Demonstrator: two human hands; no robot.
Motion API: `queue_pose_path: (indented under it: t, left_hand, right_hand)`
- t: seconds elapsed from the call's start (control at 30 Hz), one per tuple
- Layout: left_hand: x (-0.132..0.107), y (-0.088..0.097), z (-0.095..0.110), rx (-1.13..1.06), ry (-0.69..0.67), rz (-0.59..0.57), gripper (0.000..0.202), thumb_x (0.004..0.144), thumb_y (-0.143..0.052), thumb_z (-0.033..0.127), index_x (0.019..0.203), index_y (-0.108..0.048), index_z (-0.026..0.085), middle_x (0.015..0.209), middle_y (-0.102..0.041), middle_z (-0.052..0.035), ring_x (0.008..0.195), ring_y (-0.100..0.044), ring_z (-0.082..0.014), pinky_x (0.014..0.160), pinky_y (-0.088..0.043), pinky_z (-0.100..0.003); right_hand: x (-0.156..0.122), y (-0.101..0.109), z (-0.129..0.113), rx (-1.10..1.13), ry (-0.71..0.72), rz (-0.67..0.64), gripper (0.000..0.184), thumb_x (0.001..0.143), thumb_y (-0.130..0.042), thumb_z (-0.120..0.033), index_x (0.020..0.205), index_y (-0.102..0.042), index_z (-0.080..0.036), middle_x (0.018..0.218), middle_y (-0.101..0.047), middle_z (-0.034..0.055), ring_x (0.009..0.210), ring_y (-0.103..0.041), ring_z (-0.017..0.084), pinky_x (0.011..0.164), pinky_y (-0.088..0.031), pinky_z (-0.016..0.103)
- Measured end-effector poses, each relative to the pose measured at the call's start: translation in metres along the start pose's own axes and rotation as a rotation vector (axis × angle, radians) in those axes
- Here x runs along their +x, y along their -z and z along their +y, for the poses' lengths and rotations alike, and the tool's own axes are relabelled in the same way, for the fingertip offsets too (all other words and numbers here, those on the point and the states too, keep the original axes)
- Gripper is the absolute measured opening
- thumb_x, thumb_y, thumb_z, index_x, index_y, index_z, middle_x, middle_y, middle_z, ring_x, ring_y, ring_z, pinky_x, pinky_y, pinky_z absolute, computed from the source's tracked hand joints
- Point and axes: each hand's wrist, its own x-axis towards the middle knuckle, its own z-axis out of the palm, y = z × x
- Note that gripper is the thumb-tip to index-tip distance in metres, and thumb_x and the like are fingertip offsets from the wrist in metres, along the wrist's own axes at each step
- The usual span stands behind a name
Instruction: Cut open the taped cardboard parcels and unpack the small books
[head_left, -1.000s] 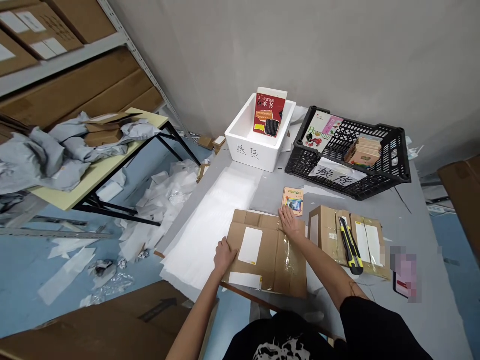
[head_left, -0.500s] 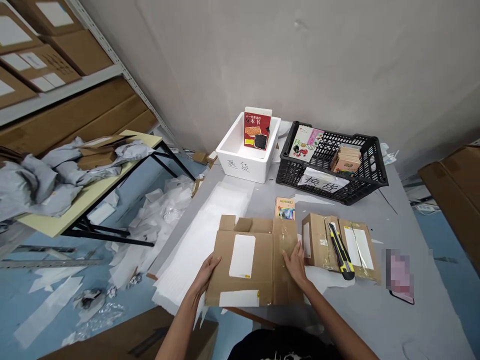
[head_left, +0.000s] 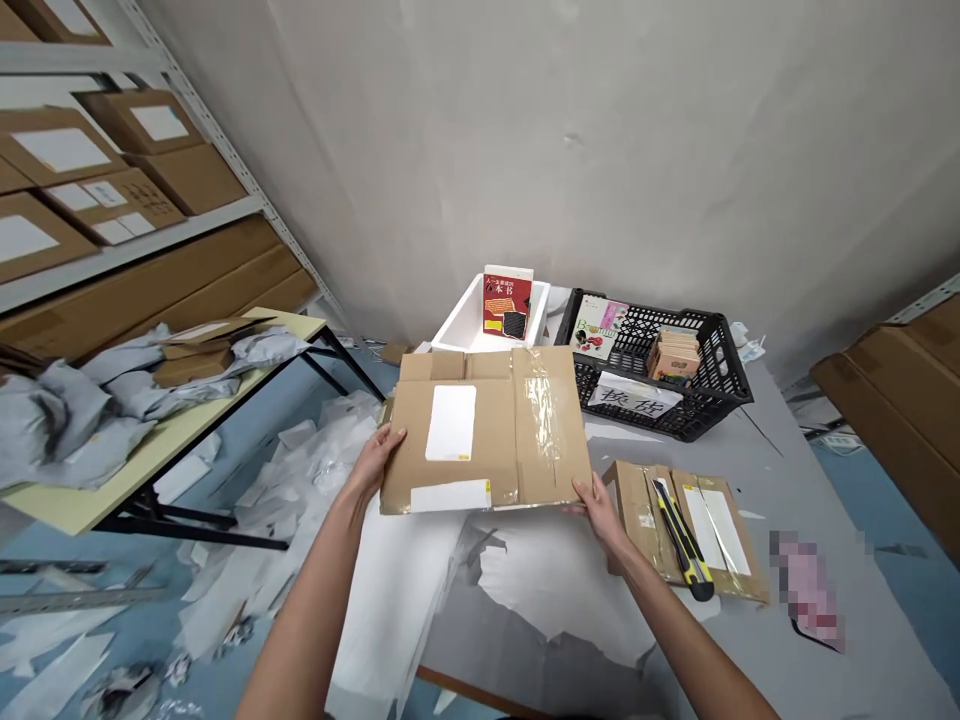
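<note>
A flattened cardboard box (head_left: 495, 430) with white labels and clear tape is held up above the grey table (head_left: 480, 625). My left hand (head_left: 377, 460) grips its left edge, thumb on the front. At the lower right corner my right hand (head_left: 598, 508) pinches the cardboard. Just right of that hand lie taped cardboard parcels (head_left: 724, 535), with a yellow and black utility knife (head_left: 684, 540) on top. Torn white paper (head_left: 555, 580) and white foam sheets (head_left: 397, 580) lie under the raised cardboard.
Behind stand a white foam box (head_left: 461, 318) with a red book (head_left: 506, 305) and a black crate (head_left: 705, 400) with books. A pixelated phone-like object (head_left: 808, 590) lies right. Left are a side table (head_left: 112, 480) with grey mailers, a shelf of boxes (head_left: 150, 250) and floor scraps (head_left: 307, 450).
Both hands have lifted the flattened box up and away from me. More of its taped right panel shows, and torn paper is uncovered below. The view has tilted upward.
</note>
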Motion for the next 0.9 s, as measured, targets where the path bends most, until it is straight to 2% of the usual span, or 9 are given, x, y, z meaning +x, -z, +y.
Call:
queue_pose_path:
  t: [0.13, 0.2, 0.27, 0.37, 0.47, 0.57, 0.67, 0.77, 0.9]
  left_hand:
    - [0.054, -0.006, 0.023, 0.182, -0.041, 0.078, 0.05, 0.058, -0.077, 0.035, 0.101, -0.059, 0.016, 0.093, -0.068, -0.0058, 0.075, -0.064, -0.0161, 0.056, -0.052, -0.022]
    - [0.078, -0.014, 0.029, 0.202, -0.059, 0.155, 0.056, 0.059, -0.075, 0.023, 0.111, -0.055, 0.018, 0.097, -0.064, -0.0051, 0.072, -0.062, -0.0133, 0.055, -0.053, -0.021]
    - [0.098, -0.023, 0.031, 0.177, -0.078, 0.237, 0.064, 0.06, -0.072, 0.014, 0.119, -0.049, 0.022, 0.1, -0.061, -0.0042, 0.07, -0.06, -0.0106, 0.055, -0.054, -0.021]
    - [0.12, -0.036, 0.029, 0.139, -0.067, 0.32, 0.068, 0.06, -0.069, 0.007, 0.122, -0.045, 0.022, 0.101, -0.058, -0.0047, 0.07, -0.06, -0.0097, 0.056, -0.056, -0.024]
    - [0.134, -0.045, 0.023, 0.107, -0.044, 0.372, 0.071, 0.059, -0.071, 0.006, 0.123, -0.043, 0.019, 0.104, -0.056, -0.0068, 0.076, -0.06, -0.0124, 0.06, -0.057, -0.027]
    - [0.143, -0.051, 0.018, 0.054, -0.031, 0.417, 0.074, 0.059, -0.075, 0.009, 0.123, -0.041, 0.021, 0.106, -0.055, -0.0066, 0.086, -0.061, -0.0151, 0.066, -0.057, -0.03]
    - [0.145, -0.054, 0.014, 0.0, -0.003, 0.435, 0.072, 0.063, -0.075, 0.012, 0.124, -0.039, 0.025, 0.108, -0.055, -0.0055, 0.088, -0.061, -0.0153, 0.07, -0.058, -0.034]
    - [0.14, -0.056, 0.006, -0.046, 0.014, 0.437, 0.066, 0.07, -0.07, 0.011, 0.124, -0.036, 0.026, 0.11, -0.053, -0.0051, 0.085, -0.061, -0.0128, 0.072, -0.058, -0.035]
    - [0.136, -0.062, -0.001, -0.113, -0.016, 0.413, 0.052, 0.067, -0.066, 0.0, 0.112, -0.046, 0.017, 0.098, -0.059, -0.0035, 0.075, -0.061, -0.0103, 0.071, -0.058, -0.033]
  right_hand:
    - [0.062, -0.021, -0.03, 0.086, 0.115, 0.06, 0.05, 0.071, -0.064, -0.05, 0.112, -0.051, -0.025, 0.123, -0.059, 0.0062, 0.096, -0.064, 0.023, 0.059, -0.059, 0.03]
    - [0.095, -0.032, -0.046, 0.098, 0.132, 0.113, 0.041, 0.072, -0.063, -0.045, 0.106, -0.051, -0.025, 0.119, -0.061, 0.0051, 0.094, -0.064, 0.021, 0.058, -0.059, 0.029]
    - [0.123, -0.04, -0.057, 0.086, 0.089, 0.163, 0.033, 0.072, -0.062, -0.04, 0.099, -0.051, -0.025, 0.11, -0.063, 0.0042, 0.09, -0.064, 0.02, 0.057, -0.059, 0.03]
    - [0.149, -0.045, -0.062, 0.067, 0.011, 0.212, 0.027, 0.072, -0.063, -0.036, 0.092, -0.048, -0.024, 0.095, -0.063, 0.0035, 0.082, -0.065, 0.02, 0.054, -0.06, 0.034]
    - [0.157, -0.043, -0.056, 0.063, 0.001, 0.276, 0.027, 0.073, -0.061, -0.037, 0.092, -0.047, -0.024, 0.095, -0.06, 0.0058, 0.084, -0.064, 0.021, 0.056, -0.061, 0.037]
    - [0.148, -0.033, -0.045, 0.052, 0.019, 0.331, 0.028, 0.077, -0.056, -0.041, 0.097, -0.047, -0.023, 0.101, -0.059, 0.0092, 0.086, -0.065, 0.021, 0.062, -0.061, 0.039]
    - [0.119, -0.013, -0.033, 0.025, 0.042, 0.378, 0.037, 0.075, -0.057, -0.044, 0.104, -0.048, -0.023, 0.106, -0.06, 0.0102, 0.087, -0.065, 0.022, 0.068, -0.059, 0.04]
    - [0.071, 0.019, -0.021, -0.101, 0.137, 0.413, 0.043, 0.07, -0.061, -0.044, 0.106, -0.053, -0.022, 0.112, -0.061, 0.0104, 0.093, -0.063, 0.023, 0.079, -0.055, 0.042]
    - [-0.003, 0.066, -0.003, -0.47, 0.262, 0.473, 0.043, 0.075, -0.053, -0.046, 0.109, -0.056, -0.019, 0.116, -0.062, 0.014, 0.097, -0.062, 0.024, 0.089, -0.049, 0.044]
